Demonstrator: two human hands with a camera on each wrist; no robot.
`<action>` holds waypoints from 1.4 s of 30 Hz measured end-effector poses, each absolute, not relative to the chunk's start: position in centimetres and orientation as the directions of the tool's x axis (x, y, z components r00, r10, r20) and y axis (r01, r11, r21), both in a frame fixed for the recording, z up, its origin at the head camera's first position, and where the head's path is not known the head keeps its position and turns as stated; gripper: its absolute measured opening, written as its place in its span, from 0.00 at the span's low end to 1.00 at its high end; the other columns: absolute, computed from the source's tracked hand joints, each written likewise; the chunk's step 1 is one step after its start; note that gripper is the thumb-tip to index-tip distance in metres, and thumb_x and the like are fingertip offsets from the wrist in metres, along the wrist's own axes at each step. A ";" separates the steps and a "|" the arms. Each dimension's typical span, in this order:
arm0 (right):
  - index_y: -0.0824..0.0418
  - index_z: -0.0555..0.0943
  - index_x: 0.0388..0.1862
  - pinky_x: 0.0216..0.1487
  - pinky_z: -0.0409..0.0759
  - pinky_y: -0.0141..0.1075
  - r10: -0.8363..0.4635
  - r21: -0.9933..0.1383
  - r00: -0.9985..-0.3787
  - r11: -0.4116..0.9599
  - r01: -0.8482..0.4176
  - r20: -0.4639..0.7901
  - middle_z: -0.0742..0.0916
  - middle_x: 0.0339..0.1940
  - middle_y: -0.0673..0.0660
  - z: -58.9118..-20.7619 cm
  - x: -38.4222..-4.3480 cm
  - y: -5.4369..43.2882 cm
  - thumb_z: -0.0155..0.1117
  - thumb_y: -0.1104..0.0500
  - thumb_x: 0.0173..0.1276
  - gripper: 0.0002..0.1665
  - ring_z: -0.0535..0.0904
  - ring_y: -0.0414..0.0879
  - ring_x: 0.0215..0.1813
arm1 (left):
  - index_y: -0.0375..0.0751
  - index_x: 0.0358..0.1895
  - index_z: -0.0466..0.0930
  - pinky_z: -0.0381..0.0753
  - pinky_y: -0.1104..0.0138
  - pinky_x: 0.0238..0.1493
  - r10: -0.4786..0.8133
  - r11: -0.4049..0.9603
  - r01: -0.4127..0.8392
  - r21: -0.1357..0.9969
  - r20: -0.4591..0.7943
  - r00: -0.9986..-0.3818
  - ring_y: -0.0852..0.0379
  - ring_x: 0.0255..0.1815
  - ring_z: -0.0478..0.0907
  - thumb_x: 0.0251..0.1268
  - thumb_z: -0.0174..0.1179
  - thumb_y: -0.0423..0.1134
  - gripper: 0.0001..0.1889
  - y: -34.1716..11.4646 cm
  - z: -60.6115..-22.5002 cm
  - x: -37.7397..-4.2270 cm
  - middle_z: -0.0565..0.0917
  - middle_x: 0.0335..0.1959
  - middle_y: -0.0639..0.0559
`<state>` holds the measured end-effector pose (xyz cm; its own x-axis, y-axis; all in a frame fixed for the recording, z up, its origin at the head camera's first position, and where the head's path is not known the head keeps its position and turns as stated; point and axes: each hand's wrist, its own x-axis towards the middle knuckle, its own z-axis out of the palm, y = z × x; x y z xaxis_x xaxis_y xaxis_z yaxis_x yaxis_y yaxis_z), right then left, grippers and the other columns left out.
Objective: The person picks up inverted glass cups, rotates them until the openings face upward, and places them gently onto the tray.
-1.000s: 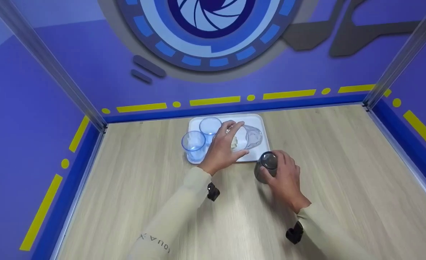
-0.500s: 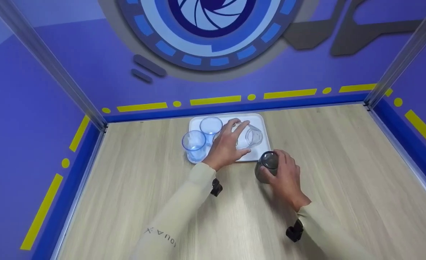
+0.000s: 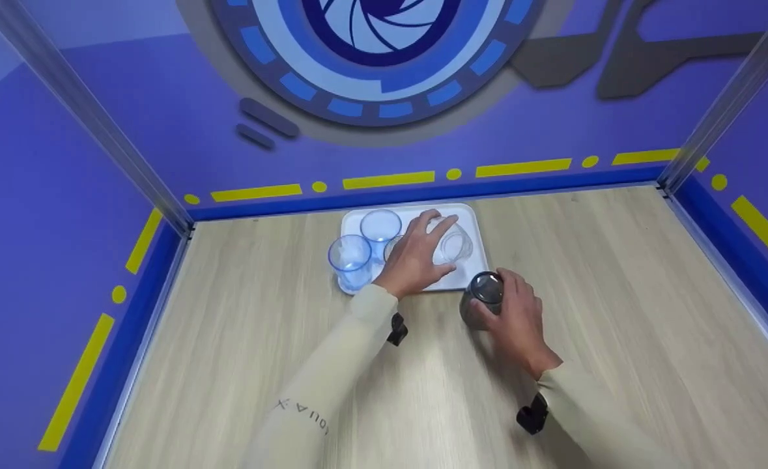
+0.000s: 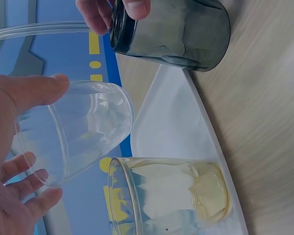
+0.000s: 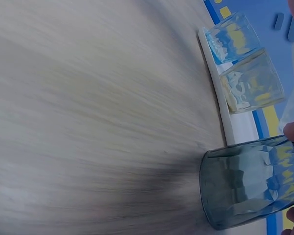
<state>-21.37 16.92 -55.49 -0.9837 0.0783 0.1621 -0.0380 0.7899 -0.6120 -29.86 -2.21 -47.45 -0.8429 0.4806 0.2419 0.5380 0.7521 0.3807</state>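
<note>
My left hand [image 3: 416, 257] holds a clear glass tumbler [image 4: 100, 117] near its rim, thumb on one side and fingers on the other, over the right part of a white tray [image 3: 452, 283]. In my right hand [image 3: 519, 316] is a dark grey glass tumbler [image 3: 484, 290], gripped around its thick base. It stands upside down, rim at the wooden table, close to the tray's near right corner. A yellowish clear tumbler [image 4: 166, 196] sits upright on the tray, mostly covered by the left hand in the head view.
Two blue tumblers, one near [image 3: 351, 260] and one far [image 3: 382, 227], stand on the tray's left part. Behind the tray rises a blue printed wall [image 3: 331, 156], with side walls left and right of the table [image 3: 247, 365].
My left hand has moved a little right and away from me with the clear tumbler, which now looks less tilted. The right hand and dark tumbler have stayed nearly still.
</note>
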 end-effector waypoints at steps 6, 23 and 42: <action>0.65 0.60 0.70 0.64 0.61 0.58 0.073 -0.609 -0.990 0.793 -0.015 0.120 0.71 0.64 0.66 -55.4 -21.6 17.0 0.67 0.45 0.62 0.45 0.66 0.61 0.65 | 0.59 0.74 0.58 0.74 0.62 0.64 0.472 0.767 0.518 0.379 0.214 -0.855 0.54 0.71 0.63 0.54 0.70 0.51 0.43 -1.7 -47.5 -30.4 0.63 0.71 0.50; 0.67 0.62 0.68 0.64 0.61 0.57 0.084 -0.616 -0.992 0.787 0.010 0.091 0.72 0.63 0.67 -55.2 -21.7 17.1 0.68 0.46 0.62 0.44 0.67 0.61 0.64 | 0.54 0.73 0.60 0.70 0.60 0.69 0.464 0.787 0.495 0.368 0.174 -0.868 0.52 0.72 0.62 0.57 0.68 0.51 0.41 -0.8 -47.5 -31.6 0.62 0.72 0.49; 0.67 0.63 0.68 0.65 0.60 0.56 0.110 -0.666 -0.986 0.746 0.000 0.124 0.72 0.63 0.65 -55.2 -21.2 17.4 0.66 0.44 0.64 0.43 0.65 0.59 0.65 | 0.53 0.72 0.62 0.68 0.59 0.70 0.448 0.797 0.473 0.376 0.157 -0.880 0.52 0.73 0.61 0.57 0.68 0.51 0.39 -0.6 -48.4 -32.6 0.62 0.73 0.49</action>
<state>-21.24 17.41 -55.21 -0.9861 0.1104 0.1242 -0.0003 0.7462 -0.6658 -32.55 -0.59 -48.39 -0.8802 0.4480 0.1567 0.4726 0.7971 0.3758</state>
